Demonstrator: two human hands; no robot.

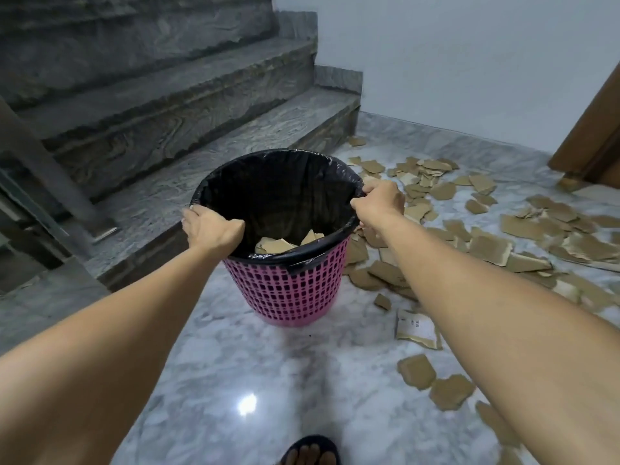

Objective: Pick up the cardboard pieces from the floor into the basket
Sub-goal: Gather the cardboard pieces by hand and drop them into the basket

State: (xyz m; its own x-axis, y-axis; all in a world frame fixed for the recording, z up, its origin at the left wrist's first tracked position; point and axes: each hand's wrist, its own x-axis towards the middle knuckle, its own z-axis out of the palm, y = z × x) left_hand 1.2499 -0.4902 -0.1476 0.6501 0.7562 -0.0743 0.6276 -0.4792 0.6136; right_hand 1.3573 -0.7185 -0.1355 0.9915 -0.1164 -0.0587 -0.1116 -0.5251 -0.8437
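A pink plastic basket (288, 290) lined with a black bag stands on the marble floor in the middle of the view. My left hand (211, 229) grips its rim on the left side. On the right side, my right hand (379, 204) grips the rim too. A few brown cardboard pieces (273, 246) lie inside the basket at the bottom. Several torn cardboard pieces (489, 246) are scattered over the floor to the right of the basket, some close to its base.
Grey stone stairs (167, 129) rise to the left and behind the basket. A white wall stands at the back, and a wooden door frame (590, 135) is at the far right. My foot in a dark sandal (310, 453) shows at the bottom edge.
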